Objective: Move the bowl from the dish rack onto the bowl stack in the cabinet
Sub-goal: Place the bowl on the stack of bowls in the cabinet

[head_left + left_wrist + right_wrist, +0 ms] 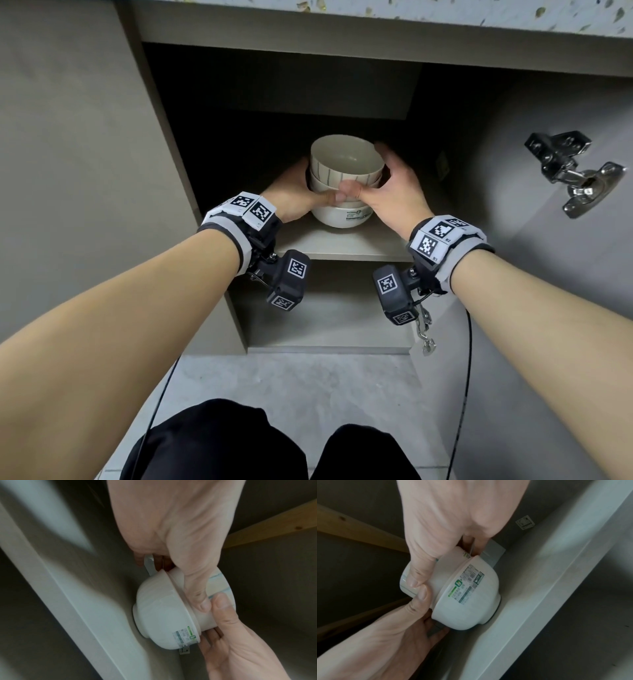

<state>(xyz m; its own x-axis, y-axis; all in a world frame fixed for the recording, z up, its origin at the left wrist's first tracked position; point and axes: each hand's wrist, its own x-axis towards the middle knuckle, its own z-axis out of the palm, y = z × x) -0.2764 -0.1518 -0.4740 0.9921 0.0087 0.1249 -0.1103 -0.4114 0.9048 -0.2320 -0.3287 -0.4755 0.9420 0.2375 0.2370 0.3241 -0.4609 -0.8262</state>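
Observation:
On the cabinet shelf (346, 245) stands a stack of three bowls. The top one is a cream bowl with thin blue stripes (346, 161) (221, 584) (403, 580), nested in a plain cream bowl (320, 185). The bottom bowl is white with a printed label (342, 216) (161, 615) (471, 601). My left hand (291, 198) (171, 534) (393, 635) and right hand (397, 192) (231, 635) (453, 520) cup the upper two bowls from either side. Both thumbs meet at the front on the plain bowl's wall. The fingers behind the stack are mostly hidden.
The cabinet door (548, 274) hangs open at right, with a metal hinge (575, 174) on it. A speckled countertop edge (411, 13) runs overhead. A wooden batten (274, 520) crosses the cabinet's back. The cabinet's left wall (178, 154) is close. My knees and a tiled floor (308, 383) are below.

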